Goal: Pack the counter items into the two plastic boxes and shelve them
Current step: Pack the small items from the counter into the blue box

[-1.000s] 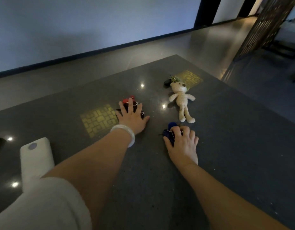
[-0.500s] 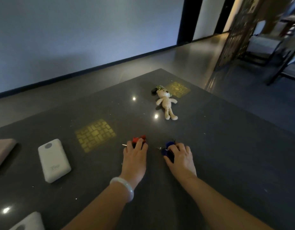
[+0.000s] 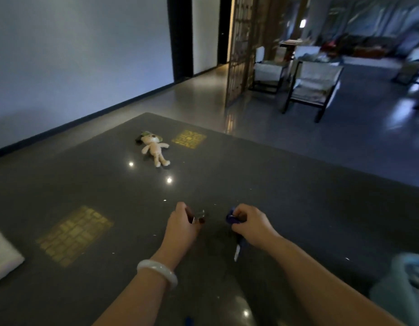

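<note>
- left hand [image 3: 181,225], white bangle at the wrist, has its grip curled round a small red and metal key bundle [image 3: 197,218]; only a metal tip and a red edge show past the fingers, so how securely it is held cannot be told.
- right hand [image 3: 252,222] has its grip pinched together on a small dark blue key bundle [image 3: 232,218]; a pale dangling piece [image 3: 237,251] hangs below that hand, toward the camera side of it.
- both bundles sit just above the dark speckled stone tabletop [image 3: 309,196], well nearer the camera than the cream plush bear toy [image 3: 155,149], which lies flat on its back and untouched.
- the two plastic boxes are not clearly in view; a blurred pale blue-green shape [image 3: 401,288] far right of the bear and nearest the camera may be one, cannot confirm.
- risk: the dangling piece could swing and snag on a box rim or on the tabletop edge during the carry, tugging the blue bundle out of a light pinch.
- risk: loose metal parts in the left hand could slip between the fingers if the hand tips.
- risk: view is dim and blurred; a drop onto the dark stone would be hard to spot.
- risk: the bear and a white flat item [image 3: 3,257], far left of the bear at the frame edge, remain unpacked and could be overlooked.
</note>
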### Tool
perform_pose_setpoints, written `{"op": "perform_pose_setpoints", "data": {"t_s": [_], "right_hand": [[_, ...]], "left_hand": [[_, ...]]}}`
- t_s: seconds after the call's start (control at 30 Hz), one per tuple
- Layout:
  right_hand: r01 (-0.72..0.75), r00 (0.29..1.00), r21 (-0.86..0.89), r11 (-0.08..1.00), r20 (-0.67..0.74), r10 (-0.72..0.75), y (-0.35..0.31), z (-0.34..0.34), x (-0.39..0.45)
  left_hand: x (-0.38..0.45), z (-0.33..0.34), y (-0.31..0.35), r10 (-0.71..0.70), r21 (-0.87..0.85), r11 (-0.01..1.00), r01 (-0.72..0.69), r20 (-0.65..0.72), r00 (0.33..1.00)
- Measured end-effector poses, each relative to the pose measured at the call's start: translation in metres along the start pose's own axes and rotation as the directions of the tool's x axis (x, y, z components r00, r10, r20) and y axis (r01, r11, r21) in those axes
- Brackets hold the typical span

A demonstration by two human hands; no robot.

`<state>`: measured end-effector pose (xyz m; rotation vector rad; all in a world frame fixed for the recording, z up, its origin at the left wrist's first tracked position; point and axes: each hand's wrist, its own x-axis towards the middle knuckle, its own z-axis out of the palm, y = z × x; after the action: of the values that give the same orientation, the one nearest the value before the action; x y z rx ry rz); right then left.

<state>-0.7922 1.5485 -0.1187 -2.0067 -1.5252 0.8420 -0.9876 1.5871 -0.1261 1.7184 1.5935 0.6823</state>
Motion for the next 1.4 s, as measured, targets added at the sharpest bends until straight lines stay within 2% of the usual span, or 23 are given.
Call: {"op": "perform_pose_setpoints", "data": {"t_s": [0.13, 0.23, 0.3, 0.4, 0.5, 0.57, 0.73, 0.9, 1.0, 1.07, 1.13, 1.23, 1.3, 1.4], "right_hand": [[0.022, 0.995, 0.124, 0.992, -0.095, -0.01, 0.024, -0.078, -0.056], [0.05, 0.986, 0.219, 0.974, -0.164, -0.014, 0.048, -0.131, -0.112], [0.078, 0.977, 0.258, 0.963, -0.212, -0.023, 0.064, -0.163, -0.151], [0.104, 0.947, 0.222, 0.97, -0.319, -0.028, 0.09, -0.205, -0.206], [0.099, 0.946, 0.187, 0.977, -0.323, -0.034, 0.116, -0.238, -0.254], [0.102, 0.957, 0.194, 0.976, -0.286, -0.043, 0.133, -0.253, -0.28], [0.058, 0.974, 0.241, 0.969, -0.226, -0.002, 0.167, -0.261, -0.322], [0.008, 0.983, 0.25, 0.968, -0.177, 0.038, 0.185, -0.25, -0.343], [-0.044, 0.988, 0.26, 0.965, -0.13, 0.08, 0.187, -0.247, -0.354], [-0.065, 0.989, 0.201, 0.977, -0.117, 0.09, 0.183, -0.247, -0.361], [-0.095, 0.984, 0.105, 0.99, -0.139, 0.109, 0.181, -0.247, -0.365], [-0.214, 0.971, -0.047, 0.976, -0.123, 0.207, 0.181, -0.241, -0.363], [-0.298, 0.954, -0.144, 0.944, -0.078, 0.289, 0.187, -0.229, -0.358], [-0.359, 0.933, -0.14, 0.923, -0.059, 0.354, 0.2, -0.211, -0.354]], "left_hand": [[-0.044, 0.031, 0.066, 0.073, -0.296, 0.952, -0.077, -0.026, 0.997], [-0.092, 0.055, 0.116, 0.17, -0.517, 0.847, -0.125, 0.04, 0.985], [-0.126, 0.072, 0.144, 0.245, -0.575, 0.804, -0.151, 0.089, 0.965], [-0.173, 0.1, 0.179, 0.318, -0.632, 0.752, -0.186, 0.101, 0.943], [-0.215, 0.119, 0.21, 0.401, -0.734, 0.655, -0.177, 0.139, 0.906], [-0.236, 0.126, 0.223, 0.469, -0.741, 0.643, -0.195, 0.179, 0.865], [-0.275, 0.15, 0.233, 0.477, -0.731, 0.682, -0.025, 0.419, 0.773], [-0.293, 0.164, 0.219, 0.503, -0.688, 0.723, -0.062, 0.464, 0.729], [-0.294, 0.168, 0.206, 0.471, -0.647, 0.761, -0.049, 0.5, 0.727], [-0.298, 0.171, 0.199, 0.44, -0.632, 0.775, 0.005, 0.546, 0.713], [-0.303, 0.174, 0.193, 0.445, -0.629, 0.776, 0.044, 0.596, 0.668], [-0.308, 0.177, 0.188, 0.45, -0.6, 0.797, 0.064, 0.662, 0.6], [-0.307, 0.179, 0.188, 0.43, -0.569, 0.821, 0.056, 0.679, 0.594], [-0.305, 0.181, 0.191, 0.446, -0.587, 0.808, 0.046, 0.662, 0.602]]}}
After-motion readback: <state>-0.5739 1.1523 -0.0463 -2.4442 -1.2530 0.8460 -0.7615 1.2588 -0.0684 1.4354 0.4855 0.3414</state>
